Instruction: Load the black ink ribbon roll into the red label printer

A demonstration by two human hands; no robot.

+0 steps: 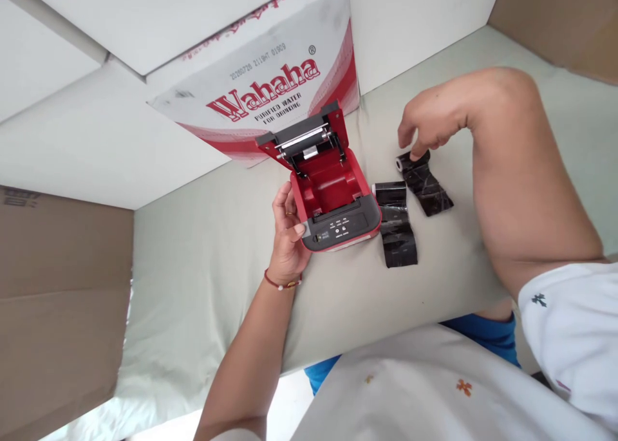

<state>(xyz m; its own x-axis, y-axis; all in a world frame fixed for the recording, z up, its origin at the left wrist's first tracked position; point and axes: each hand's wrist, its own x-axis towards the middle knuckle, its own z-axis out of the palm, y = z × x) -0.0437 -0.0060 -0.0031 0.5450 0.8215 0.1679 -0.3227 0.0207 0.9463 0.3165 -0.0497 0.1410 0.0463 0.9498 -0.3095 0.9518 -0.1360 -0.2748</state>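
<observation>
A small red and black label printer [333, 196] stands on the cloth-covered table with its lid [309, 138] raised. Its red inner bay [333, 187] shows no roll inside. My left hand [288, 235] grips the printer's left side, thumb on the front corner and fingers along the side wall. Right of the printer lies a roll of black film [391, 190], its loose end spread toward me. Farther right is a second black film roll [415, 164] with a pale core and its tail unrolled. My right hand [432, 122] hangs over this roll, fingers apart, one fingertip at its top.
A white and red Wahaha water carton [270, 74] stands just behind the printer, against white panels [415, 29]. Brown cardboard [62, 299] rises at the left, with more cardboard [570, 22] at the far right. Pale green cloth [193, 254] covers the tabletop, slightly creased.
</observation>
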